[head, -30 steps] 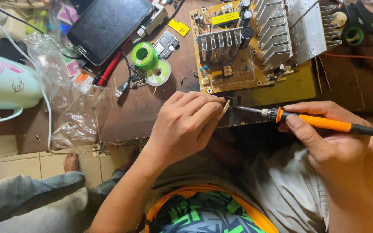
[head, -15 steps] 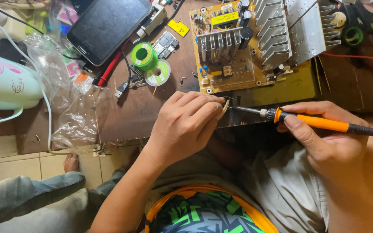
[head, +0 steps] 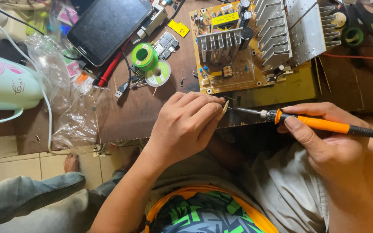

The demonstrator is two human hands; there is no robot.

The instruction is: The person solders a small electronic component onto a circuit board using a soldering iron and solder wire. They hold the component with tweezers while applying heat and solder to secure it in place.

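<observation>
My left hand (head: pixel 186 125) is closed at the near edge of the wooden table (head: pixel 134 112), pinching a small pale part (head: pixel 224 110) between thumb and fingers. My right hand (head: pixel 329 138) grips an orange-handled soldering iron (head: pixel 316 124). Its metal tip (head: pixel 238 109) points left and meets the pale part. Just beyond both hands lies a yellow circuit board (head: pixel 234 73) with silver heat sinks (head: pixel 281 30).
A green solder spool (head: pixel 144 56) and a flatter spool (head: pixel 158 73) lie left of the board. A dark tablet (head: pixel 109 26) sits at the back, a crumpled clear plastic bag (head: pixel 72 116) at the left edge, a pale green appliance (head: pixel 3 84) far left.
The soldering iron's tip has stayed against the part in my left hand. Both hands are almost unmoved.
</observation>
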